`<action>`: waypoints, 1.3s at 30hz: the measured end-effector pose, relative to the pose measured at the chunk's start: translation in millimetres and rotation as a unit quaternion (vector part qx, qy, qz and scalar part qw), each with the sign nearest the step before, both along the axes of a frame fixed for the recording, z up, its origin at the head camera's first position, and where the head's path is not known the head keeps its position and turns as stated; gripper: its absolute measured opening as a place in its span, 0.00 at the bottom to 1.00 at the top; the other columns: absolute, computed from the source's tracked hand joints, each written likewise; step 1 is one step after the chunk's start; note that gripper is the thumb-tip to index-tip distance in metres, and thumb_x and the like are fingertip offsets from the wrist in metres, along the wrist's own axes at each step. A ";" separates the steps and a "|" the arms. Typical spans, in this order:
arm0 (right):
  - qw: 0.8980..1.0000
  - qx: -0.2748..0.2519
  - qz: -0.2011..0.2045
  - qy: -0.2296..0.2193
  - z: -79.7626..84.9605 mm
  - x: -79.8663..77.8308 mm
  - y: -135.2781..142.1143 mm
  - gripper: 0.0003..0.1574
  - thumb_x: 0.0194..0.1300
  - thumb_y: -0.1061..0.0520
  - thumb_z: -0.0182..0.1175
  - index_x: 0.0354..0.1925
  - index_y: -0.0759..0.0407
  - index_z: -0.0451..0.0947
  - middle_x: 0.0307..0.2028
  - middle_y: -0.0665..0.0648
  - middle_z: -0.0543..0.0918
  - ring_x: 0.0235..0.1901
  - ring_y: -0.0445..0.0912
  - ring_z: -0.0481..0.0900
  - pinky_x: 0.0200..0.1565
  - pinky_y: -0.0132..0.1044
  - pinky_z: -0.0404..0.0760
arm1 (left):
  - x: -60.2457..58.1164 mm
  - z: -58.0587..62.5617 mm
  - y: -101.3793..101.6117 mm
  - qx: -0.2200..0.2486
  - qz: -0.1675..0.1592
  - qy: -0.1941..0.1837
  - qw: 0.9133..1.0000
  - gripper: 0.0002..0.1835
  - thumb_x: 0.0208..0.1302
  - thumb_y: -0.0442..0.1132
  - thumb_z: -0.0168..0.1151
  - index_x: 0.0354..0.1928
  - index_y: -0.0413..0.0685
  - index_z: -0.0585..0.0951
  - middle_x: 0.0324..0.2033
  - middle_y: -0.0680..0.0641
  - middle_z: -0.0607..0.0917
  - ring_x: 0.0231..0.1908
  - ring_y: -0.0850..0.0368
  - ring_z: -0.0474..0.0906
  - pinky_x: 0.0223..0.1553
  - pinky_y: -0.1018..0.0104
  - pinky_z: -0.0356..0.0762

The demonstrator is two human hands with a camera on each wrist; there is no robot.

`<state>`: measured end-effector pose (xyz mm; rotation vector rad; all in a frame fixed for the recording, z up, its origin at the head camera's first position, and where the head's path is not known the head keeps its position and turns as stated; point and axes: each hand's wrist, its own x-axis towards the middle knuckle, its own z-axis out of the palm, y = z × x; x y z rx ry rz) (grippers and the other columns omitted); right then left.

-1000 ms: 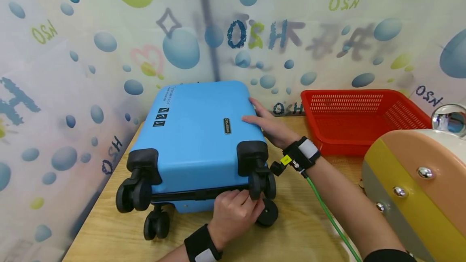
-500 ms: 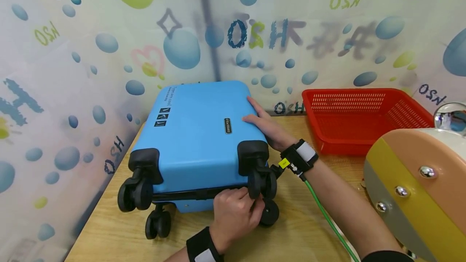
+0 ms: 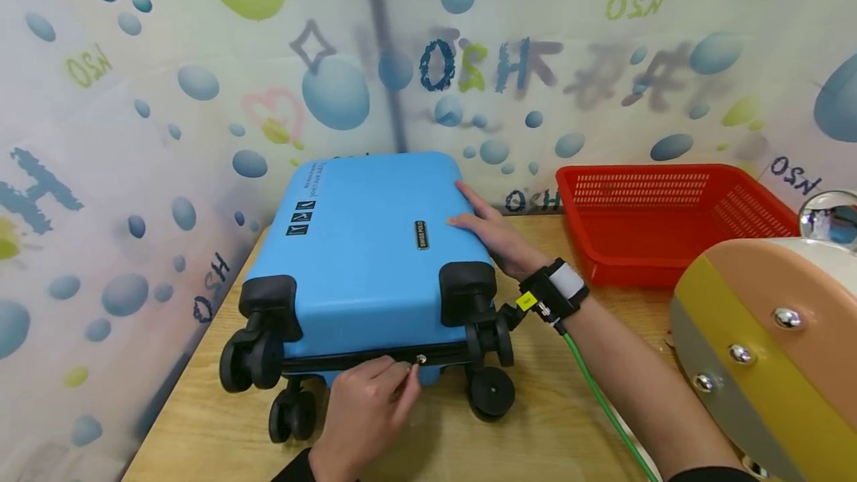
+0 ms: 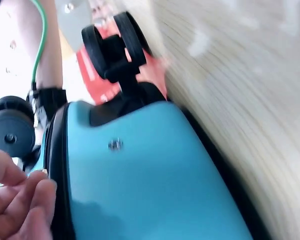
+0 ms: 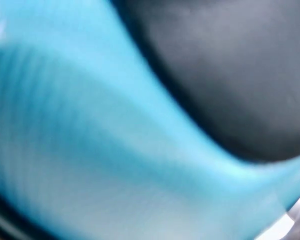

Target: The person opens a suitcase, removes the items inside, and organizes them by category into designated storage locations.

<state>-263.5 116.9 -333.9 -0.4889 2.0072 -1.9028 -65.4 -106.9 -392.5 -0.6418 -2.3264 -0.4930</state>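
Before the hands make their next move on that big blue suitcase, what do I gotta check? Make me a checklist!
1. Blue suitcase resting on the table: ok.
2. Right hand against the suitcase's side: ok.
3. Left hand at the small metal pull: ok, its fingertips pinch there.
4. Black seam closed all the way round: cannot tell, the far side is hidden.
5. Red basket apart from the suitcase: ok, there's a gap.

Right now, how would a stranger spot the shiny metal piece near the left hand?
Find the blue suitcase, then the black seam across its wheeled end. At the fingertips of the left hand sits the shiny metal piece, bright against black.
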 end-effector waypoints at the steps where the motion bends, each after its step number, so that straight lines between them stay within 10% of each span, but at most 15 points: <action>1: 1.000 0.000 -0.001 -0.003 0.1 0.2 0.9 0.46 0.73 0.49 0.50 0.78 0.31 0.37 0.80 0.50 0.31 0.78 0.58 0.39 0.73 0.67 0.44 | 1.6 0.3 -5.0 0.002 0.003 -0.004 1.000 0.12 0.55 0.37 0.71 0.19 0.59 0.80 0.15 0.63 0.71 0.18 0.75 0.63 0.23 0.85 0.59; 14: 1.000 0.002 -0.004 -0.012 1.7 1.2 5.5 0.47 0.72 0.47 0.52 0.77 0.27 0.38 0.80 0.50 0.31 0.77 0.60 0.39 0.72 0.68 0.45 | 19.7 2.4 -61.2 0.031 0.080 0.000 0.996 0.08 0.46 0.32 0.77 0.31 0.49 0.90 0.23 0.55 0.88 0.23 0.70 0.81 0.27 0.76 0.79; 31: 1.000 -0.007 0.002 -0.022 0.3 1.2 8.2 0.46 0.72 0.46 0.51 0.77 0.26 0.38 0.80 0.49 0.30 0.77 0.60 0.40 0.72 0.69 0.44 | 31.7 -1.4 -114.9 0.146 0.189 -0.094 0.966 0.09 0.46 0.25 0.75 0.30 0.44 0.90 0.25 0.48 0.90 0.25 0.71 0.83 0.31 0.88 0.73; 39: 1.000 -0.009 0.002 -0.023 0.6 3.5 1.5 0.47 0.72 0.47 0.52 0.77 0.27 0.38 0.80 0.48 0.31 0.77 0.58 0.39 0.73 0.67 0.43 | 34.3 -0.1 -145.0 0.160 0.209 -0.098 0.960 0.08 0.48 0.24 0.74 0.28 0.44 0.90 0.22 0.48 0.89 0.29 0.91 0.71 0.31 0.89 0.71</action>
